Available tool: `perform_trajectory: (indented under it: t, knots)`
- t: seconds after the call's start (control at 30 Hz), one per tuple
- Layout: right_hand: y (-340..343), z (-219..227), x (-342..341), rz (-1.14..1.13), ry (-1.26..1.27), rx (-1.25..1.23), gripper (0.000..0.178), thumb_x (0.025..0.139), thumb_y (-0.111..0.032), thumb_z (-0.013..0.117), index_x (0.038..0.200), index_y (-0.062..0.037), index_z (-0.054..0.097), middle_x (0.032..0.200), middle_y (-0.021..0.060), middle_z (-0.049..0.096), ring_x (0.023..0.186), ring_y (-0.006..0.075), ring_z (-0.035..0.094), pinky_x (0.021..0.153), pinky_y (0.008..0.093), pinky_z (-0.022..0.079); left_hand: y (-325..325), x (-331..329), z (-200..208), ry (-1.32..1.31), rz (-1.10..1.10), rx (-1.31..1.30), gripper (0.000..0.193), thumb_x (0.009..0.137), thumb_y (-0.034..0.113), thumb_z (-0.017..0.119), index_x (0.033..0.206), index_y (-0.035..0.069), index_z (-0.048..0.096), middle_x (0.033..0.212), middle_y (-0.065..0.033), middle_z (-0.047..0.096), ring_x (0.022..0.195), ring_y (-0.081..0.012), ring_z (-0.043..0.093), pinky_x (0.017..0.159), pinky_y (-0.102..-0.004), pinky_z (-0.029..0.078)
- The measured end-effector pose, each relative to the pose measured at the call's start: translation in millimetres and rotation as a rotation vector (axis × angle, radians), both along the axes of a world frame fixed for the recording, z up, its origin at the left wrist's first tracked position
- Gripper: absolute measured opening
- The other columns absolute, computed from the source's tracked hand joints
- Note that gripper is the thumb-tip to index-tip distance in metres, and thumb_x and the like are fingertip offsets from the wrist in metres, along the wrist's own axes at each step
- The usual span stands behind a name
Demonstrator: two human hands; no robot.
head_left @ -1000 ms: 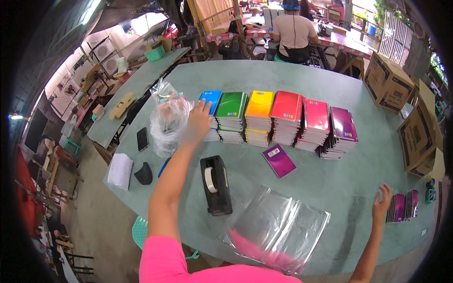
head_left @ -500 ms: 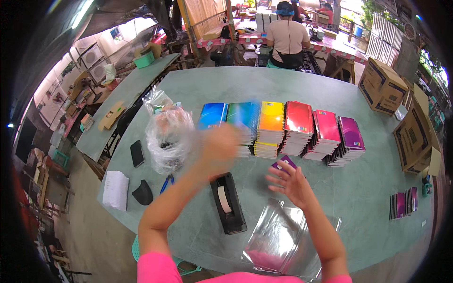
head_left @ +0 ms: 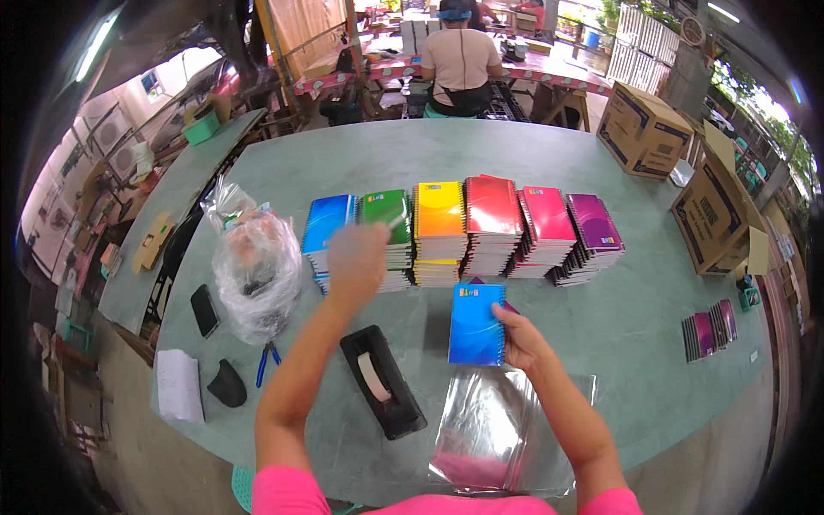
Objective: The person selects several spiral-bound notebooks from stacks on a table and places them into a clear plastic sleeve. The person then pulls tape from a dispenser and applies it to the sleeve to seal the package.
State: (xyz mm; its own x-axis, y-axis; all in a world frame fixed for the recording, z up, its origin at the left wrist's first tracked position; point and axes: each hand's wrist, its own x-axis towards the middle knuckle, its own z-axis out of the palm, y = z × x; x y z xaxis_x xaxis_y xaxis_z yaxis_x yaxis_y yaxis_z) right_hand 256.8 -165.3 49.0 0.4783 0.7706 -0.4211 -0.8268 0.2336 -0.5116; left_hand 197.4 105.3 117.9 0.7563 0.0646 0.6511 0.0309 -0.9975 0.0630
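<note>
My right hand [head_left: 522,336] is closed around the spiral edge of a small blue notebook [head_left: 476,322], held up over the table. A purple cover [head_left: 511,307] peeks out from behind it. Over the front of the green notebook stack [head_left: 386,210] reaches my left hand [head_left: 356,262]; motion blur hides its fingers. The green stack stands in a row between a blue stack [head_left: 329,219] and a yellow one [head_left: 439,209]. Farther right come red [head_left: 492,206], pink [head_left: 548,215] and purple [head_left: 594,221] stacks. Below my right hand lie clear plastic sleeves [head_left: 481,421].
A black tape dispenser [head_left: 382,382] sits between my forearms. On the left are a bulging plastic bag [head_left: 255,279], phone [head_left: 204,310], blue-handled pliers [head_left: 263,365] and white papers [head_left: 179,386]. Cardboard boxes [head_left: 644,133] and small purple notebooks [head_left: 705,332] stand right. A person [head_left: 461,64] sits beyond.
My right hand, spread over a purple notebook before, now grips a blue one. My left hand stays blurred near the stacks, now at the green one. The whole view has shifted.
</note>
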Motion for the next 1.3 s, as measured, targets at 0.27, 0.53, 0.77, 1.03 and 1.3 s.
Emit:
perform_trajectory:
  t: [0.27,0.53,0.77,1.03,1.3]
  knots:
    - [-4.7,-14.6,-10.8,-0.024,-0.256,-0.176,0.032,0.08,-0.013,0.066,0.108,-0.0002,0.055,0.1,0.0113,0.063,0.087,0.0204,0.063,0.076,0.036,0.054,-106.8,21.0,-13.8,0.214,-0.599,0.044,0.023,0.074,0.023,0.063,0.085,0.003,0.058,0.079,-0.0119,0.059,0.078,-0.0285,0.057,0.07,-0.0389,0.044]
    - [-43.4,-23.9,-1.7,0.03,-0.306,-0.196,0.041,0.081,-0.022,0.066,0.113,0.0,0.051,0.1,0.0098,0.062,0.088,0.0187,0.061,0.079,0.034,0.051,-75.2,110.0,0.7,0.085,-0.446,-0.339,0.023,0.078,0.006,0.057,0.1,0.003,0.061,0.101,-0.0143,0.062,0.098,-0.0296,0.058,0.087,-0.0386,0.045]
    - [-79.0,-22.3,5.0,0.007,0.203,0.365,0.066,0.088,-0.047,0.048,0.125,0.0071,0.039,0.117,0.0184,0.055,0.103,0.0251,0.058,0.087,0.0383,0.049,-120.6,84.7,0.7,0.441,-0.956,-0.168,0.022,0.076,0.002,0.056,0.096,0.007,0.063,0.111,-0.0131,0.058,0.106,-0.0311,0.054,0.093,-0.0389,0.042]
    - [-95.4,-39.7,-16.8,-0.14,0.183,0.241,0.043,0.074,0.0,0.06,0.114,0.0039,0.048,0.105,0.015,0.06,0.095,0.0243,0.062,0.087,0.0371,0.05,-113.8,145.2,-35.0,0.088,-0.308,0.03,0.023,0.08,0.024,0.058,0.09,0.004,0.061,0.092,-0.0141,0.061,0.098,-0.0268,0.057,0.089,-0.0416,0.041]
    - [-95.6,-21.8,-8.0,-0.213,0.219,0.267,0.047,0.076,-0.013,0.067,0.117,0.0005,0.049,0.108,0.0144,0.059,0.1,0.0262,0.059,0.086,0.0399,0.049,-114.0,77.2,18.1,0.44,-1.051,-1.344,0.017,0.081,-0.001,0.051,0.096,0.003,0.056,0.092,-0.0078,0.063,0.088,-0.0207,0.06,0.083,-0.033,0.046]
